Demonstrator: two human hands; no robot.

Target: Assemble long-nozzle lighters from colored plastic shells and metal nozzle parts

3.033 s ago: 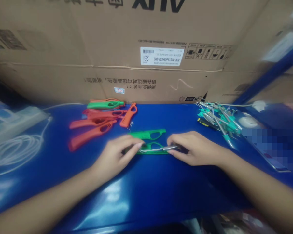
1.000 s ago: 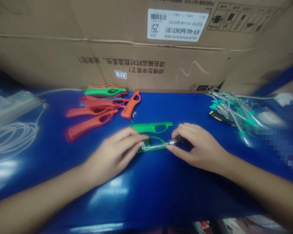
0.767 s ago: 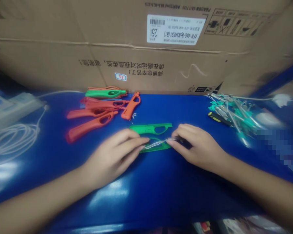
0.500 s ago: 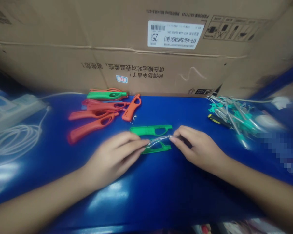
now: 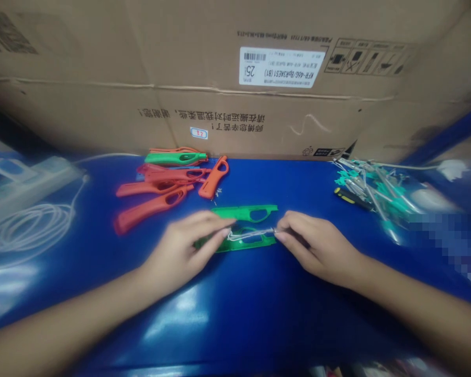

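My left hand pinches the left end of a thin wired lighter core, whose pale wires bow between my hands. At its other end, the fingertips of my right hand are closed on the metal tip; the rest of that end is hidden behind them. Just below the wires lies the nearer green lighter shell half, partly covered by my left fingers. A second green shell half lies parallel, farther back, with its trigger hole to the right.
Red and orange lighter shells are piled back left, beside small screws. Clear and teal lighter parts and a black-and-yellow screwdriver lie right. A cardboard box walls the back; a coiled white cable lies left.
Both hands have come slightly lower with the wired core, now over the nearer green half. My left fingers have shifted a little left, so more wire shows. The camera view tilted up slightly.
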